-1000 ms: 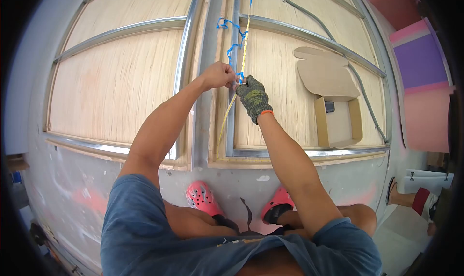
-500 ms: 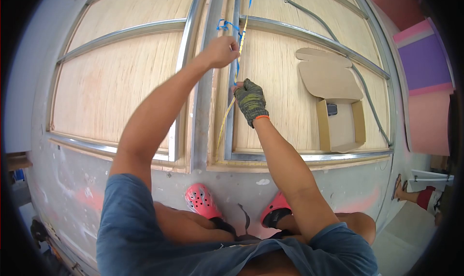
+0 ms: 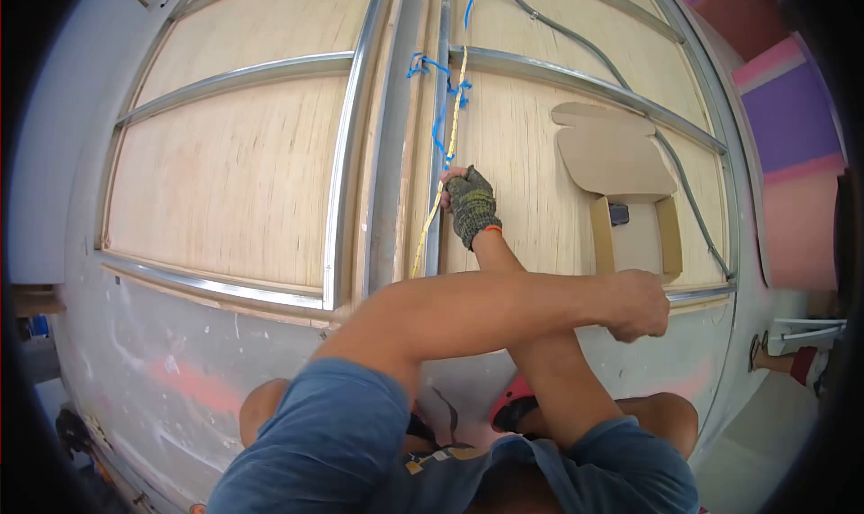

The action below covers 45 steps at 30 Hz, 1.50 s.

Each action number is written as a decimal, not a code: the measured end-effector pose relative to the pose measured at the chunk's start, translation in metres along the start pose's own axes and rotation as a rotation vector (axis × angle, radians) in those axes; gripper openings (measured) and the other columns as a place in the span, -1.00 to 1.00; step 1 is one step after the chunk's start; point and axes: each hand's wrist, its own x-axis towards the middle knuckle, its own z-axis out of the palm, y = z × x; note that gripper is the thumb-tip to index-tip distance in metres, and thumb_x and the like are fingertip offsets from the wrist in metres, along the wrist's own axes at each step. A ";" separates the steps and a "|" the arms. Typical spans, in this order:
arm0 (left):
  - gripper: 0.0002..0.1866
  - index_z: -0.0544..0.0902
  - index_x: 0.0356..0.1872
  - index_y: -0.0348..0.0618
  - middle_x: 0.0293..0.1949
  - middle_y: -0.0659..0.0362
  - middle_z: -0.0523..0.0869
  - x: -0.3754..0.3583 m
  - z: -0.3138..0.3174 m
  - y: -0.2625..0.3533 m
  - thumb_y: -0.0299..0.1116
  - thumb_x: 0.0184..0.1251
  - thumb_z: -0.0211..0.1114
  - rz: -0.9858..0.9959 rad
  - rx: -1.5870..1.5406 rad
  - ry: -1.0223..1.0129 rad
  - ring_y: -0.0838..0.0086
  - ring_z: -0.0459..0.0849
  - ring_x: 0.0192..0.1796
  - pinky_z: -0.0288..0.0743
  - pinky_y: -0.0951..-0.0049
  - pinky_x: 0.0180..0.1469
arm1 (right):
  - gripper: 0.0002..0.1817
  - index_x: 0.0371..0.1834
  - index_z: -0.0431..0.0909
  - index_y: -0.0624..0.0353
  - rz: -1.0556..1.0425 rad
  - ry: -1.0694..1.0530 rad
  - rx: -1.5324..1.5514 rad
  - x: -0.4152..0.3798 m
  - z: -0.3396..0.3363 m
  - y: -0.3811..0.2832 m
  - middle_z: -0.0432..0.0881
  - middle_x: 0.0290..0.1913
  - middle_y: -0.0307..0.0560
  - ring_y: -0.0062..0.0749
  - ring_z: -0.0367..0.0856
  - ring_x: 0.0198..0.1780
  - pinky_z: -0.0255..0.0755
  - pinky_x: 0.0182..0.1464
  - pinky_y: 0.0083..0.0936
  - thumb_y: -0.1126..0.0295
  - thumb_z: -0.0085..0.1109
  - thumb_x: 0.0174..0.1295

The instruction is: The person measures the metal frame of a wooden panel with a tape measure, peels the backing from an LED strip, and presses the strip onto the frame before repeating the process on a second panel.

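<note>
Grey, paint-marked floor [image 3: 153,325] bears pale plywood panels [image 3: 225,163] framed in silvery metal tube [image 3: 334,253]. Head view, landmark: open brown cardboard box [image 3: 670,235]. Left of the box, a slim yellow cord [image 3: 457,100] runs lengthwise, thin blue ribbon [image 3: 436,134] looped about it. Right hand [image 3: 468,199], in a green-black knitted fingerless glove [image 3: 475,221], pinches the cord, fingers closed, left of the box. Bare left hand [image 3: 637,305], arm crossed over the other, sits at the box's near side; fingers appear curled, closure and contents cannot be told. Judgement: a steady right pinch and straight cord would prevent slipping; uncrossed arms suit finer work.
</note>
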 end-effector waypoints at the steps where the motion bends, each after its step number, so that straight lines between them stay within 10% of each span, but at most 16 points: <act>1: -0.70 0.80 -0.03 -0.07 0.04 0.05 0.78 -0.011 -0.003 -0.002 -0.35 0.20 0.33 0.044 -0.004 0.161 0.11 0.67 0.19 0.50 0.06 0.33 | -0.76 0.05 0.67 0.22 0.013 0.005 0.001 -0.002 -0.002 0.002 0.74 -0.19 -0.17 -0.57 0.64 -0.38 0.61 -0.31 -0.60 0.42 0.39 0.38; 3: -0.62 0.77 0.05 -0.09 0.09 0.00 0.75 -0.047 -0.014 -0.046 -0.31 0.17 0.35 -0.057 -0.050 0.511 0.04 0.66 0.17 0.43 0.04 0.38 | -0.67 0.19 0.62 0.24 -0.099 -0.016 0.108 -0.005 -0.003 0.008 0.66 -0.36 -0.22 -0.54 0.53 -0.53 0.50 -0.44 -0.57 0.43 0.35 0.39; 4: -0.58 0.73 0.11 -0.08 0.18 -0.03 0.71 -0.079 -0.030 -0.094 -0.30 0.19 0.35 -0.285 -0.075 0.692 0.02 0.64 0.23 0.44 0.02 0.37 | -0.65 0.21 0.61 0.24 -0.342 -0.186 0.231 -0.015 -0.011 0.018 0.65 -0.34 -0.23 -0.55 0.53 -0.52 0.50 -0.44 -0.54 0.41 0.34 0.40; 6: -0.58 0.69 0.16 -0.18 0.18 -0.11 0.71 -0.167 -0.041 -0.194 -0.22 0.34 0.35 -0.807 0.116 0.994 -0.02 0.65 0.28 0.51 0.00 0.32 | -0.68 0.19 0.64 0.24 -0.194 -0.102 0.137 -0.012 -0.006 0.011 0.67 -0.32 -0.25 -0.57 0.55 -0.48 0.53 -0.39 -0.54 0.43 0.30 0.40; 8: -0.42 0.64 0.16 -0.36 0.13 -0.27 0.73 -0.237 -0.042 -0.231 -0.04 0.35 0.42 -1.414 0.076 0.904 -0.10 0.71 0.23 0.58 -0.05 0.27 | -0.72 0.15 0.68 0.23 -0.070 -0.018 0.003 -0.007 -0.002 0.010 0.71 -0.28 -0.27 -0.58 0.58 -0.41 0.54 -0.34 -0.53 0.45 0.22 0.43; 10: -0.66 0.77 -0.05 -0.28 0.05 -0.18 0.79 -0.268 0.004 -0.262 -0.21 0.37 0.29 -1.536 0.255 0.792 -0.07 0.78 0.12 0.67 0.02 0.15 | -0.74 0.13 0.69 0.23 -0.076 -0.006 0.019 -0.014 0.001 0.008 0.72 -0.28 -0.27 -0.58 0.57 -0.41 0.53 -0.34 -0.53 0.45 0.21 0.43; 23: -0.70 0.80 -0.20 -0.26 -0.20 -0.21 0.82 -0.251 0.028 -0.237 -0.23 0.36 0.24 -1.367 0.219 0.649 -0.08 0.84 -0.10 0.71 0.00 0.03 | -0.79 0.01 0.75 0.15 -0.208 0.021 -0.111 0.009 0.000 0.029 0.72 -0.27 -0.27 -0.56 0.56 -0.39 0.49 -0.30 -0.54 0.42 0.20 0.41; 26: -0.63 0.78 -0.22 -0.32 -0.29 -0.17 0.83 -0.264 0.026 -0.258 -0.17 0.42 0.21 -1.507 -0.199 0.849 0.01 0.87 -0.16 0.75 0.02 -0.07 | -0.82 -0.01 0.74 0.15 -0.114 -0.041 0.001 -0.011 0.003 0.003 0.71 -0.28 -0.27 -0.57 0.60 -0.39 0.54 -0.33 -0.54 0.39 0.20 0.46; 31: -0.43 0.69 -0.19 -0.31 -0.36 -0.04 0.74 -0.291 -0.012 -0.208 0.13 0.57 0.16 -1.462 -0.989 0.357 0.30 0.76 -0.45 0.67 0.21 -0.38 | -0.78 0.08 0.68 0.16 -0.117 -0.133 -0.079 -0.004 -0.003 -0.008 0.66 -0.32 -0.27 -0.55 0.60 -0.41 0.65 -0.31 -0.49 0.35 0.21 0.49; 40: -0.65 0.65 -0.03 -0.18 -0.30 0.15 0.71 -0.281 0.009 -0.196 -0.05 0.56 0.31 -1.299 -1.387 0.826 0.42 0.68 -0.41 0.56 0.35 -0.33 | -0.86 -0.04 0.59 0.17 -0.328 -0.164 -0.316 0.017 -0.006 0.012 0.62 -0.32 -0.25 -0.57 0.56 -0.43 0.58 -0.38 -0.48 0.34 0.14 0.56; 45: -0.75 0.67 -0.08 -0.14 -0.39 0.18 0.70 -0.278 0.018 -0.212 -0.16 0.52 0.37 -1.195 -1.297 0.748 0.43 0.68 -0.41 0.57 0.33 -0.30 | -0.86 -0.04 0.55 0.18 -0.306 -0.103 -0.338 0.000 -0.005 0.000 0.61 -0.28 -0.20 -0.56 0.56 -0.44 0.57 -0.40 -0.51 0.34 0.12 0.57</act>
